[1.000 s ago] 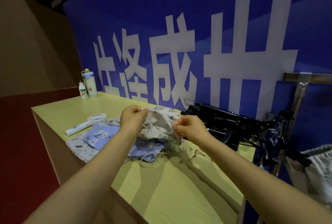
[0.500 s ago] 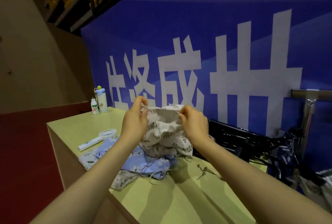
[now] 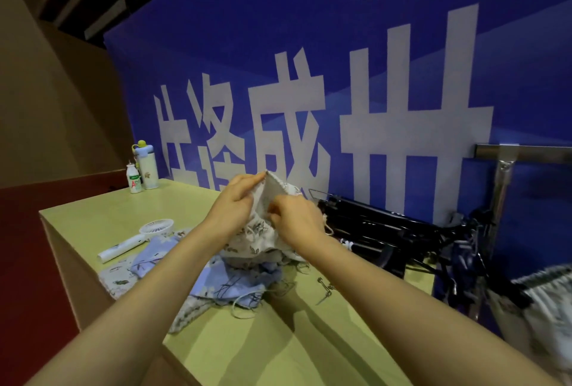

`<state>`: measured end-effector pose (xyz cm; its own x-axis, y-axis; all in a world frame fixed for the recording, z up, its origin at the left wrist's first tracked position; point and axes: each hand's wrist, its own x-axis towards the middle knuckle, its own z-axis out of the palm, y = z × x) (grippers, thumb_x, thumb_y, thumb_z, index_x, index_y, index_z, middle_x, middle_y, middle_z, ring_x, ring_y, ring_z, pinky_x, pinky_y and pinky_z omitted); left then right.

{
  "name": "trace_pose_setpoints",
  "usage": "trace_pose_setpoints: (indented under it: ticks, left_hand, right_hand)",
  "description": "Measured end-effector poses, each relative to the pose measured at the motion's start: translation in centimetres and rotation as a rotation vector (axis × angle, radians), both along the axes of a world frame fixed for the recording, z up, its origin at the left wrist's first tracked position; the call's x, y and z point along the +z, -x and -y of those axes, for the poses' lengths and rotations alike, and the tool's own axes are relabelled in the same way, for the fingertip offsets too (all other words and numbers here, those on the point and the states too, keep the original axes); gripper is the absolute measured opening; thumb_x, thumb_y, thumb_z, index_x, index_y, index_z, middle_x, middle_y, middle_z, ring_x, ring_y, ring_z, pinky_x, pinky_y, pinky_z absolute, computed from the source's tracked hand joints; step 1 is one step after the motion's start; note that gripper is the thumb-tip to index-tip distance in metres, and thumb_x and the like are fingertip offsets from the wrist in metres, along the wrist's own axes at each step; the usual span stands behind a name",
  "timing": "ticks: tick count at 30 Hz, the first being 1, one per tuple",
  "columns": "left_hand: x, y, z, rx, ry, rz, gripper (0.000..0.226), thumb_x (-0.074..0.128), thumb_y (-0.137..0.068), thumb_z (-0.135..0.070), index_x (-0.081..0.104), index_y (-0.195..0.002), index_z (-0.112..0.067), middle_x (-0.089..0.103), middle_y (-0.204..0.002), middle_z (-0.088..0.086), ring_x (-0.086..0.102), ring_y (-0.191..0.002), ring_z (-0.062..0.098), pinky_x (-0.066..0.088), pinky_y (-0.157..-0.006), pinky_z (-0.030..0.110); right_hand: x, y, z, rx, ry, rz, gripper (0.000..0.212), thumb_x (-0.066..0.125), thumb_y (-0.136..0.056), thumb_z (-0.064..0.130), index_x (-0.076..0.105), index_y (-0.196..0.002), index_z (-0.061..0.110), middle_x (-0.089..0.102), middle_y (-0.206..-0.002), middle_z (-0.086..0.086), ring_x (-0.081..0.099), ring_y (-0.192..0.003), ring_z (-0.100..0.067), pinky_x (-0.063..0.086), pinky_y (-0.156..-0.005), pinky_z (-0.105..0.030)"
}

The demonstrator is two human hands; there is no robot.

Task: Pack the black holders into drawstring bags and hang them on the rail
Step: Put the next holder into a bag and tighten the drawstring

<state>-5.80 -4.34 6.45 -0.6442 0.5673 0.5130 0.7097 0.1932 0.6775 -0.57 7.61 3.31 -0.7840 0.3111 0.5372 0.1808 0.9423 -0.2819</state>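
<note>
Both hands, the left hand and right hand, are pinching the floral drawstring bag rim above the table, apparently opening it for a black holder.

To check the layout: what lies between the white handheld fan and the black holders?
Head view: a pile of drawstring bags lies between the fan and the black holders; the left hand and right hand hold a white bag above it.

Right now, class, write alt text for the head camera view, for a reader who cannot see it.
The left hand and right hand pinch the mouth of a white leaf-print fabric drawstring bag above a pale green table; black holders lie piled behind, beside a silver metal rail.
</note>
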Motion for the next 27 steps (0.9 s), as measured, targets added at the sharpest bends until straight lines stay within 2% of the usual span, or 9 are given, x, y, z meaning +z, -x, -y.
trace_pose_setpoints:
  ticks: [5,10,12,14,16,20,23,25,27]
  left_hand:
    - [-0.2,0.4,-1.6,0.017,-0.071,0.065,0.053,0.029,-0.094,0.01,0.049,-0.137,-0.014,0.044,-0.138,0.007,0.045,-0.126,0.022,0.039,-0.106,0.033]
    - [-0.3,1.4,-2.7,0.059,-0.123,0.112,0.051,0.031,-0.096,0.004,0.047,-0.139,-0.019,0.044,-0.136,0.005,0.051,-0.11,0.014,0.044,-0.087,0.02]
    - [-0.6,1.8,-3.3,0.069,-0.138,0.13,0.049,0.031,-0.098,0.001,0.045,-0.14,-0.02,0.044,-0.137,0.005,0.051,-0.111,0.016,0.045,-0.09,0.023]
    - [-0.9,1.8,-4.0,0.074,-0.145,0.133,0.049,0.031,-0.098,0.0,0.042,-0.142,-0.021,0.043,-0.135,0.001,0.05,-0.095,0.009,0.044,-0.072,0.009]
    - [-1.3,1.7,-4.9,0.078,-0.169,0.148,0.05,0.03,-0.099,0.0,0.041,-0.142,-0.021,0.041,-0.131,-0.002,0.047,-0.082,0.002,0.042,-0.056,0.002]
    - [-2.1,1.8,-6.3,0.054,-0.201,0.197,0.049,0.029,-0.099,0.0,0.042,-0.141,-0.021,0.042,-0.131,0.0,0.046,-0.077,0.005,0.039,-0.048,0.002]
    - [-2.6,2.3,-7.2,0.049,-0.215,0.202,0.048,0.028,-0.099,0.0,0.043,-0.141,-0.018,0.042,-0.136,0.001,0.047,-0.091,0.0,0.038,-0.067,-0.001]
    - [-2.8,2.7,-7.8,0.055,-0.211,0.201,0.048,0.028,-0.099,0.0,0.043,-0.141,-0.018,0.041,-0.14,0.003,0.043,-0.109,0.005,0.036,-0.083,0.008]
    - [-3.0,3.1,-8.3,0.061,-0.205,0.205,0.048,0.028,-0.099,0.0,0.044,-0.141,-0.018,0.04,-0.141,0.003,0.039,-0.115,0.006,0.034,-0.084,0.007]
  right_hand:
    - [-0.3,1.7,0.1,0.012,0.122,0.02,0.022,0.051,-0.094,0.019,0.063,-0.111,0.017,0.067,-0.108,-0.012,0.06,-0.101,-0.033,0.049,-0.076,-0.038]
    - [-0.5,0.3,-2.4,0.15,0.381,-0.27,0.021,0.047,-0.096,0.023,0.065,-0.105,0.018,0.07,-0.1,-0.003,0.064,-0.089,-0.022,0.054,-0.079,-0.044]
    - [-0.6,-1.0,-4.6,0.122,0.496,-0.406,0.021,0.047,-0.097,0.023,0.066,-0.102,0.016,0.069,-0.094,0.001,0.064,-0.085,-0.016,0.056,-0.077,-0.038]
    - [-1.1,-2.1,-7.5,0.006,0.546,-0.464,0.02,0.047,-0.097,0.023,0.064,-0.103,0.015,0.067,-0.094,0.002,0.063,-0.086,-0.014,0.054,-0.075,-0.032]
    - [-2.2,-3.0,-10.8,-0.165,0.532,-0.395,0.02,0.047,-0.097,0.024,0.06,-0.108,0.013,0.066,-0.101,-0.003,0.061,-0.088,-0.016,0.051,-0.075,-0.03]
    - [-4.5,-3.6,-15.5,-0.447,0.296,-0.04,0.032,0.052,-0.095,0.035,0.057,-0.113,0.01,0.066,-0.104,-0.007,0.063,-0.094,-0.025,0.051,-0.085,-0.043]
    - [-5.4,-2.9,-17.1,-0.499,0.147,0.181,0.034,0.053,-0.093,0.041,0.057,-0.113,0.013,0.067,-0.101,-0.005,0.063,-0.095,-0.025,0.046,-0.089,-0.04]
    - [-5.5,-2.4,-17.8,-0.504,0.108,0.316,0.032,0.055,-0.091,0.041,0.057,-0.11,0.015,0.064,-0.095,-0.003,0.062,-0.095,-0.024,0.044,-0.089,-0.039]
    - [-5.7,-1.9,-18.3,-0.502,0.117,0.418,0.028,0.057,-0.091,0.038,0.058,-0.107,0.015,0.058,-0.088,-0.002,0.06,-0.093,-0.023,0.044,-0.089,-0.038]
